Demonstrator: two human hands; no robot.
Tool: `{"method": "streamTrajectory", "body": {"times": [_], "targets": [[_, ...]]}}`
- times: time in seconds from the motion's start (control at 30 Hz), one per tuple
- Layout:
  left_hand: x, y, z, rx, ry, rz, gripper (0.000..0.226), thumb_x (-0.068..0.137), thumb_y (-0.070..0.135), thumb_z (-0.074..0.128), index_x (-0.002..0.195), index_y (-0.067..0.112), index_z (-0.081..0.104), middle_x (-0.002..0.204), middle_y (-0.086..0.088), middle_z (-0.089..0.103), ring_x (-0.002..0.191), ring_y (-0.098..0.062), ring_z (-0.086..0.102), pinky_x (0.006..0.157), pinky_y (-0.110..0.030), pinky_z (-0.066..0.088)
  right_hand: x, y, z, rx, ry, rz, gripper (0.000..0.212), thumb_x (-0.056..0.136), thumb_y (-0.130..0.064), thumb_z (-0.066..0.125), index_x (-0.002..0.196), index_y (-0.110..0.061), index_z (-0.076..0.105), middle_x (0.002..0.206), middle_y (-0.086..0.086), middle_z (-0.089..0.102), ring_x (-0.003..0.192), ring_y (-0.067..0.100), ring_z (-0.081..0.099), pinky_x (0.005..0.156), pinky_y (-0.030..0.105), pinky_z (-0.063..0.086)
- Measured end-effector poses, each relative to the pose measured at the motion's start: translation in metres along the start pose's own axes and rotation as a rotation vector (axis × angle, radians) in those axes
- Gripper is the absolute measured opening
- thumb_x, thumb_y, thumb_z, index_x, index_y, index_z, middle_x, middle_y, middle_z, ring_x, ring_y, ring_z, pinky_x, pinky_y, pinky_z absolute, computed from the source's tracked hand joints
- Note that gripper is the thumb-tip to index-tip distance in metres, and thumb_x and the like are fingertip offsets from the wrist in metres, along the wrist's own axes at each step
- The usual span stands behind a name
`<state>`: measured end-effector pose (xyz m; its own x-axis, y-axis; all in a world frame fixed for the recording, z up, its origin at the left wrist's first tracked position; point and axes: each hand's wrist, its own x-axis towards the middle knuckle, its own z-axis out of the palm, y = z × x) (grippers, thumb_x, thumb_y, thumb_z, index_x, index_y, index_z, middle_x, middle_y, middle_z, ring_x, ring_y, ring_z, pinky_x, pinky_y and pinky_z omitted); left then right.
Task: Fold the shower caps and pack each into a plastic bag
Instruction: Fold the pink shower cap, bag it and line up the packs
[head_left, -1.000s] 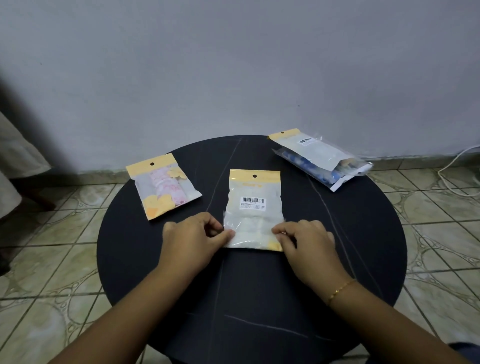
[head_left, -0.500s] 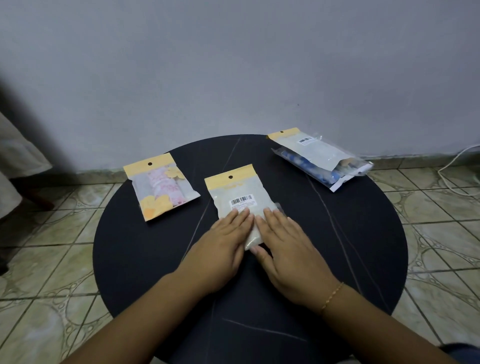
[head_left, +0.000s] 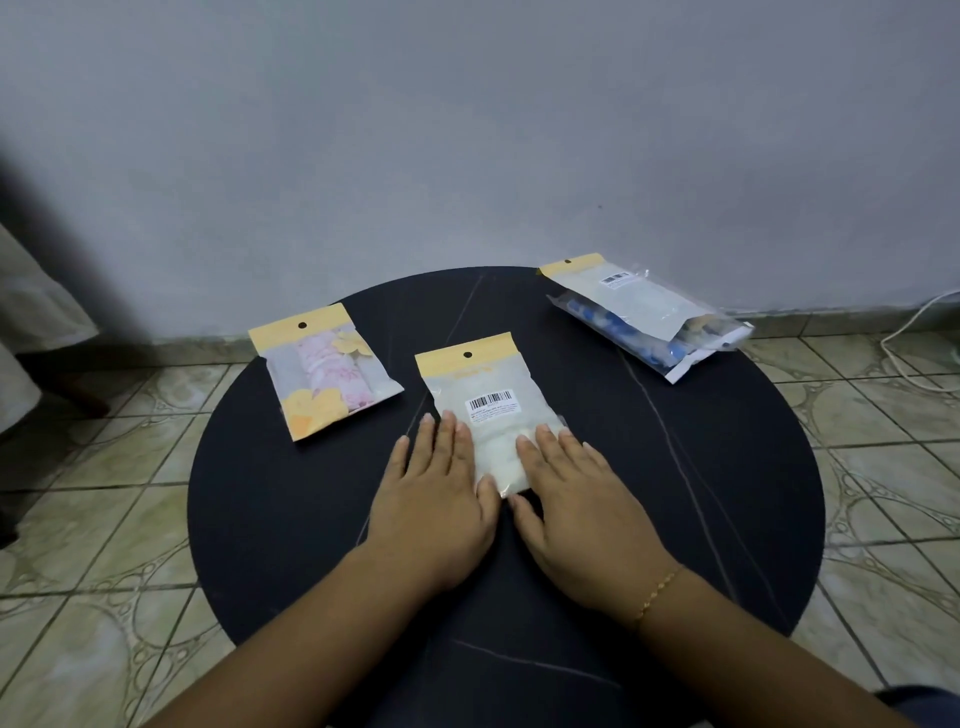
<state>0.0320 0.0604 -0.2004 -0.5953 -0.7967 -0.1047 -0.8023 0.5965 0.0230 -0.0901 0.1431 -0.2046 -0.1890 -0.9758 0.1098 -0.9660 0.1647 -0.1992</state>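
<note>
Head view: we press both hands flat, fingers straight, on the middle bag (head_left: 485, 410) lying on the tabletop (head_left: 675, 467). Our left hand (head_left: 434, 501) covers its left edge, our right hand (head_left: 576, 506) its right edge; neither grip curls round anything. Left of our hands lies a pink bag (head_left: 324, 371); far right, a blue bag (head_left: 644, 314).

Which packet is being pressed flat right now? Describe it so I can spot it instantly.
On the round black table, find the middle one of three yellow-topped packets. This middle packet lies under the fingers of the left hand and right hand. Unlike the pink floral packet to its left and the blue-filled packets at the far right, its contents are plain white.
</note>
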Motion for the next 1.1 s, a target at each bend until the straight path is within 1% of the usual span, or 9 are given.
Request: {"method": "streamTrajectory", "body": {"times": [0.13,0.27,0.37,0.47,0.57,0.67,0.8,0.93,1.1], "targets": [[0.004,-0.005,0.001,-0.043,0.005,-0.169,0.08,0.093,0.059,0.008,0.148,0.004,-0.009,0.156,-0.014,-0.017,0.144,-0.023,-0.018,0.117,-0.037,-0.009,-0.001,0.002,-0.001,0.047,0.022,0.052,0.085,0.075,-0.06,0.0,0.149,-0.02,0.012,0.157,0.003,0.013,0.144,0.017,0.012,0.116,0.029,0.006],[0.004,-0.012,0.001,-0.215,0.078,-0.001,0.068,0.093,0.06,0.011,0.151,0.024,0.014,0.159,-0.004,-0.003,0.145,-0.014,-0.01,0.117,-0.036,-0.009,-0.002,0.004,0.002,0.072,0.143,0.033,0.079,0.077,-0.062,0.014,0.145,-0.023,0.026,0.147,0.0,0.034,0.135,0.016,0.031,0.11,0.03,0.025],[-0.005,-0.01,-0.007,-0.678,0.169,0.227,0.053,0.087,0.065,0.016,0.137,0.052,0.028,0.152,0.019,0.028,0.141,-0.001,0.019,0.117,-0.033,0.009,-0.004,0.004,-0.002,0.213,0.244,0.037,0.061,0.085,-0.05,0.047,0.139,-0.023,0.037,0.133,-0.004,0.045,0.12,0.014,0.046,0.098,0.027,0.04],[-0.014,-0.004,-0.017,-1.162,0.117,0.271,0.054,0.083,0.068,0.032,0.135,0.052,0.036,0.138,0.031,0.042,0.129,0.012,0.035,0.112,-0.023,0.025,-0.002,0.004,-0.012,0.568,0.407,0.171,0.036,0.087,-0.027,0.061,0.12,-0.028,0.049,0.112,-0.01,0.051,0.093,0.005,0.054,0.072,0.008,0.042],[-0.016,0.001,-0.02,-0.99,0.086,0.325,0.041,0.087,0.066,0.037,0.125,0.064,0.023,0.138,0.041,0.024,0.125,0.026,0.021,0.103,-0.001,0.017,0.006,0.007,-0.013,1.079,0.425,0.422,0.03,0.084,-0.024,0.064,0.11,-0.024,0.048,0.102,-0.009,0.061,0.09,0.007,0.06,0.072,0.014,0.049],[-0.009,0.001,-0.011,-0.595,0.112,0.383,0.049,0.095,0.048,0.039,0.137,0.055,0.015,0.149,0.03,0.007,0.138,0.012,0.006,0.109,-0.008,0.009,0.011,0.01,-0.011,1.429,0.285,0.545,0.047,0.08,-0.022,0.071,0.117,-0.021,0.041,0.117,0.0,0.062,0.099,0.017,0.065,0.081,0.042,0.056],[-0.001,-0.003,-0.001,-0.367,0.103,0.349,0.05,0.1,0.04,0.033,0.147,0.042,0.015,0.156,0.019,0.001,0.145,-0.005,0.0,0.114,-0.023,0.004,0.006,0.015,-0.021,0.827,0.342,0.556,0.091,0.079,-0.032,0.071,0.147,-0.025,0.01,0.145,-0.004,0.029,0.134,0.013,0.027,0.11,0.036,0.027],[0.002,-0.006,-0.005,-0.362,0.089,0.341,0.047,0.101,0.039,0.03,0.146,0.039,0.021,0.157,0.015,0.003,0.145,-0.007,-0.002,0.114,-0.024,0.005,0.002,0.015,-0.018,0.233,0.331,0.246,0.066,0.086,-0.044,0.054,0.144,-0.035,0.025,0.153,-0.005,0.018,0.142,0.015,0.01,0.111,0.043,0.015],[0.016,-0.026,-0.01,-0.294,0.206,0.17,0.055,0.093,0.052,0.016,0.144,0.036,0.031,0.159,0.008,0.005,0.146,-0.012,-0.002,0.116,-0.031,0.005,0.013,0.007,-0.013,0.183,0.085,0.118,0.046,0.094,-0.05,0.033,0.136,-0.034,0.04,0.147,-0.01,0.032,0.137,0.005,0.023,0.114,0.031,0.007]]}}
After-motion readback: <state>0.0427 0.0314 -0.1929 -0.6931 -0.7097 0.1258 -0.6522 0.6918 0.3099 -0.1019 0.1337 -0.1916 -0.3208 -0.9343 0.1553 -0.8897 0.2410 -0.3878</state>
